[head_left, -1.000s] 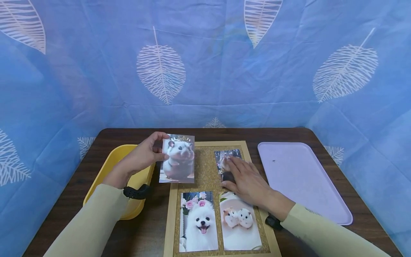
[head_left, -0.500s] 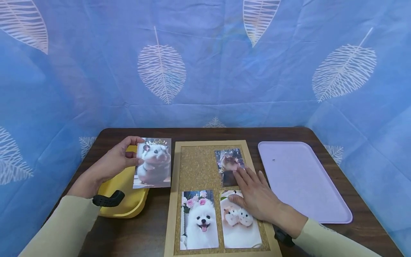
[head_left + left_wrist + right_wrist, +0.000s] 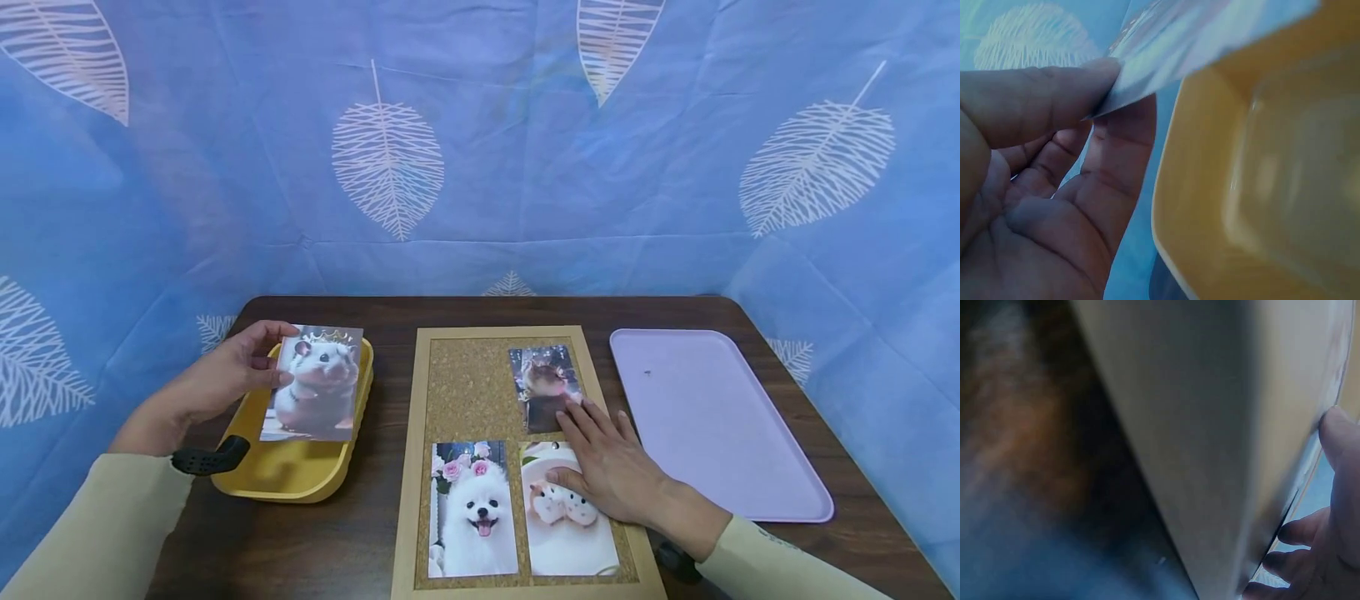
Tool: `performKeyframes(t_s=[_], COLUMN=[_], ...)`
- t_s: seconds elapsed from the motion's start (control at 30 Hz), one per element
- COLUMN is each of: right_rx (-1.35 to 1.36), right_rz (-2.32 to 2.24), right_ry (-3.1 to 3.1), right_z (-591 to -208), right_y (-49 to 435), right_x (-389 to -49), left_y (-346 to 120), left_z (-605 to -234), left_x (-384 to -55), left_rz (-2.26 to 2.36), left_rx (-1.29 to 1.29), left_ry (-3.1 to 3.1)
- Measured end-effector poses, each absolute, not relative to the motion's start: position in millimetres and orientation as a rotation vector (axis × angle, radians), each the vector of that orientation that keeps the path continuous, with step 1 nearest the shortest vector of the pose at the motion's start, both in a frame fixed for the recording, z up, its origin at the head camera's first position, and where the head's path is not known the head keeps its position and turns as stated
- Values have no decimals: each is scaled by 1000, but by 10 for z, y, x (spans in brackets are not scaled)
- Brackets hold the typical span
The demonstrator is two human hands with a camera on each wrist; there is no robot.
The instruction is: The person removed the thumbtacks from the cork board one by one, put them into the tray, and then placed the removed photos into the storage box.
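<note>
My left hand (image 3: 221, 371) pinches the left edge of a photo card (image 3: 315, 383) showing a white hamster with a crown. It holds the card over a yellow basin (image 3: 300, 479); thumb and finger grip its edge in the left wrist view. My right hand (image 3: 618, 467) lies with fingers spread on a wood-framed cork board (image 3: 465, 375). Its fingertips touch the lower right of a smaller hamster photo (image 3: 543, 379), and its thumb rests over a photo of two hamsters (image 3: 570, 542). Beside that lies a white dog photo (image 3: 476, 525).
A lilac tray (image 3: 727, 425) with a small dark mark lies to the right of the board. Everything stands on a dark wooden table (image 3: 390, 308). Behind it hangs a blue cloth (image 3: 480, 167) with white leaf prints.
My left hand has carried the crowned hamster card leftward from the board's edge to over the yellow basin. My right hand has slid down and right, uncovering more of the upper photo.
</note>
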State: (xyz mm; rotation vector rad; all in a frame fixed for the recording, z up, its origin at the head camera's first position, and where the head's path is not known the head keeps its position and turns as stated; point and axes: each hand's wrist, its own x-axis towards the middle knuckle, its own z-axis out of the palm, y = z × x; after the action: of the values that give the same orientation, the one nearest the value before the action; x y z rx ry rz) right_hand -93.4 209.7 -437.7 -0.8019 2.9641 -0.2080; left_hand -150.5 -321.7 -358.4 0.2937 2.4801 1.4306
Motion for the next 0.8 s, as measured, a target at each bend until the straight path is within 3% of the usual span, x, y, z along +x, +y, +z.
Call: performKeyframes(t_s=[0.8], right_rx=[-819], right_rz=[-241], right_ry=[2970], right_z=[-4417], right_y=[2121], right_x=[-925], left_y=[-3358], left_z=[-3754], left_x=[-1530], left_rz=[1396], left_rx=[192], left_ry=[2353])
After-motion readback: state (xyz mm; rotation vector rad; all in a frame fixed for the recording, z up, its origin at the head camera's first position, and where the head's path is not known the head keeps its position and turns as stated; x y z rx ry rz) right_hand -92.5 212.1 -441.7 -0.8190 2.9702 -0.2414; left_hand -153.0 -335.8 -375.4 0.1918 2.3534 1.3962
